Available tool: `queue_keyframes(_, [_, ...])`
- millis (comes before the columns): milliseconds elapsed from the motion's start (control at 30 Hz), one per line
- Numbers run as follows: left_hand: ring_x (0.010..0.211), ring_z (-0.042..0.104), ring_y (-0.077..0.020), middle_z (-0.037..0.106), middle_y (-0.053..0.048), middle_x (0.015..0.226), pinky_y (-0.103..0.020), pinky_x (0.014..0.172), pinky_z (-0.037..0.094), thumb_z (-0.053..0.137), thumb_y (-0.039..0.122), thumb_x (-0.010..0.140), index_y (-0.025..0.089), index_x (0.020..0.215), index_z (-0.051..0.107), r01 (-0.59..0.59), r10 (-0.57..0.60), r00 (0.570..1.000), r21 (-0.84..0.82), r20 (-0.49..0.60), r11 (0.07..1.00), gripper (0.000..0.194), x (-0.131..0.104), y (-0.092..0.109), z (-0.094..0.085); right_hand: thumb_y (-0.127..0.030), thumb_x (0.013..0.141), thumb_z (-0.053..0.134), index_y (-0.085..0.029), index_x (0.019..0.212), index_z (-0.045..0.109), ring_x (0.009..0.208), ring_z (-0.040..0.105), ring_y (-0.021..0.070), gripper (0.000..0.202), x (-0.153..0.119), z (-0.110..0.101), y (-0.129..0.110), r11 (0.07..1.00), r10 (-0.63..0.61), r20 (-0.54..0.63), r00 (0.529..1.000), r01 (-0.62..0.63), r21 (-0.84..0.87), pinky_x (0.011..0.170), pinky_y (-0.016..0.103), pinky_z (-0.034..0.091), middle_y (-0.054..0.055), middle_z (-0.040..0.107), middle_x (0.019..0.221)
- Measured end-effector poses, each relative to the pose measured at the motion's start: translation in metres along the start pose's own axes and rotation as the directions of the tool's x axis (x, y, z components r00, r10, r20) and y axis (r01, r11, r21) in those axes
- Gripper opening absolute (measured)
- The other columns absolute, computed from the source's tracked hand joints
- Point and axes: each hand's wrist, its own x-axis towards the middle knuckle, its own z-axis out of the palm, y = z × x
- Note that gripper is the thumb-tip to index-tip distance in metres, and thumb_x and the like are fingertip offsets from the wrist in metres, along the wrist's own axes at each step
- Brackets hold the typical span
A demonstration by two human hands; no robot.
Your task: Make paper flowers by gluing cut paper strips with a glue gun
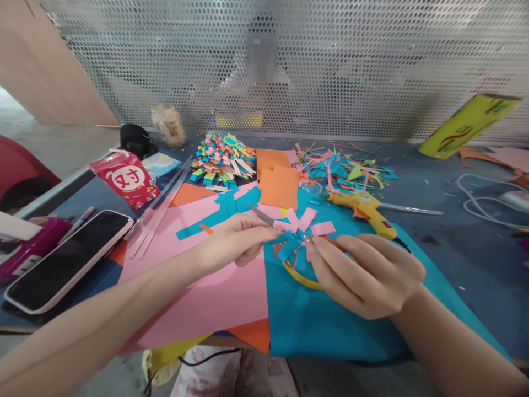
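Observation:
A paper flower (294,238) of pink and blue strips is between my two hands, above the blue sheet. My left hand (231,242) is closed, with thumb and forefinger pinching a blue strip on its left side. My right hand (363,270) pinches the flower's right side near the middle, fingertips together. A grey pointed blade (262,215) shows just past my left fingers. Below the flower is a yellow loop (303,280), perhaps the handle of the same tool; the part between is hidden. Blue paper strips (237,203) lie beyond my left hand.
Pink (198,309) and blue (330,331) sheets cover the table front. A yellow glue gun (363,209) lies right, by paper scraps (339,168). A fringed paper ball (223,160), clear glue sticks (161,212) and a phone (70,259) are left. A perforated metal screen (330,66) stands behind.

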Motion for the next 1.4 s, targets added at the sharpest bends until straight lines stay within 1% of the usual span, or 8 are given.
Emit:
queue_keyframes(100, [0.031, 0.021, -0.0031, 0.025, 0.008, 0.034, -0.021, 0.035, 0.014, 0.059, 0.035, 0.075, 0.019, 0.041, 0.034, -0.064, 0.063, 0.997, -0.035, -0.043, 0.997, 0.046, 0.0, 0.001, -0.004, -0.013, 0.075, 0.066, -0.027, 0.064, 0.064, 0.05, 0.056, 0.0108, 0.017, -0.003, 0.001, 0.001, 0.999, 0.033, 0.016, 0.999, -0.033, 0.0, 0.036, 0.025, 0.037, -0.005, 0.07, 0.068])
queue_keyframes(267, [0.032, 0.018, -0.0041, 0.023, 0.01, 0.035, -0.021, 0.035, 0.012, 0.058, 0.04, 0.078, 0.016, 0.054, 0.056, -0.078, 0.077, 0.997, -0.038, -0.032, 0.996, 0.034, 0.003, 0.0, -0.009, -0.012, 0.077, 0.061, -0.027, 0.065, 0.065, 0.047, 0.057, 0.0103, 0.019, -0.005, 0.003, 0.002, 0.964, 0.226, 0.109, 0.968, -0.239, 0.121, 0.034, 0.024, 0.034, -0.004, 0.07, 0.067])
queue_keyframes(433, [0.031, 0.017, -0.0038, 0.026, 0.011, 0.034, -0.02, 0.034, 0.011, 0.065, 0.042, 0.074, 0.015, 0.065, 0.061, -0.04, 0.041, 0.999, -0.037, 0.028, 0.998, 0.029, 0.002, -0.001, -0.004, -0.013, 0.078, 0.06, -0.027, 0.068, 0.065, 0.05, 0.058, 0.0103, 0.017, -0.004, 0.003, 0.001, 0.997, 0.078, 0.007, 0.997, -0.078, -0.01, 0.036, 0.024, 0.037, -0.005, 0.07, 0.068])
queue_keyframes(633, [0.03, 0.019, -0.0036, 0.027, 0.011, 0.033, -0.02, 0.034, 0.011, 0.067, 0.039, 0.073, 0.015, 0.065, 0.06, -0.044, 0.045, 0.999, -0.073, 0.005, 0.996, 0.026, 0.001, -0.002, -0.004, -0.01, 0.076, 0.063, -0.026, 0.071, 0.064, 0.051, 0.058, 0.0108, 0.017, -0.005, 0.002, 0.0, 0.979, 0.171, 0.002, 0.985, -0.171, 0.108, 0.037, 0.025, 0.035, -0.005, 0.07, 0.068])
queue_keyframes(1200, [0.029, 0.019, -0.0028, 0.028, 0.01, 0.033, -0.019, 0.033, 0.011, 0.064, 0.03, 0.071, 0.017, 0.052, 0.049, 0.02, -0.022, 0.999, -0.063, -0.034, 0.998, 0.028, 0.001, 0.001, 0.001, -0.015, 0.078, 0.066, -0.022, 0.072, 0.064, 0.053, 0.059, 0.0117, 0.009, -0.007, 0.005, -0.002, 0.999, -0.001, -0.009, 1.0, 0.001, -0.052, 0.04, 0.025, 0.042, -0.002, 0.071, 0.071])
queue_keyframes(1267, [0.031, 0.017, -0.0021, 0.022, 0.011, 0.035, -0.018, 0.033, 0.01, 0.064, 0.035, 0.071, 0.015, 0.052, 0.052, 0.01, -0.013, 1.0, -0.121, -0.022, 0.993, 0.03, 0.002, 0.001, -0.001, -0.013, 0.079, 0.063, -0.02, 0.078, 0.063, 0.057, 0.061, 0.013, 0.007, -0.01, 0.01, -0.003, 0.996, 0.091, -0.032, 0.995, -0.091, -0.018, 0.045, 0.026, 0.047, 0.001, 0.07, 0.074])
queue_keyframes(1333, [0.033, 0.02, -0.0021, 0.023, 0.01, 0.038, -0.017, 0.034, 0.013, 0.062, 0.036, 0.071, 0.013, 0.059, 0.059, -0.023, 0.014, 0.999, -0.192, -0.05, 0.981, 0.026, 0.003, 0.001, -0.004, -0.011, 0.081, 0.061, -0.02, 0.079, 0.059, 0.065, 0.063, 0.0134, 0.01, -0.015, 0.016, -0.004, 0.942, 0.324, -0.025, 0.946, -0.321, 0.094, 0.052, 0.025, 0.05, 0.002, 0.069, 0.077])
queue_keyframes(1400, [0.038, 0.035, -0.0039, 0.039, 0.007, 0.043, -0.017, 0.037, 0.024, 0.064, 0.029, 0.07, 0.012, 0.076, 0.065, -0.111, 0.083, 0.986, -0.204, -0.144, 0.973, 0.018, 0.005, 0.0, -0.007, -0.013, 0.082, 0.061, -0.021, 0.073, 0.054, 0.065, 0.063, 0.0123, 0.014, -0.018, 0.024, -0.004, 0.746, 0.627, 0.035, 0.779, -0.612, 0.264, 0.053, 0.023, 0.05, 0.002, 0.067, 0.078])
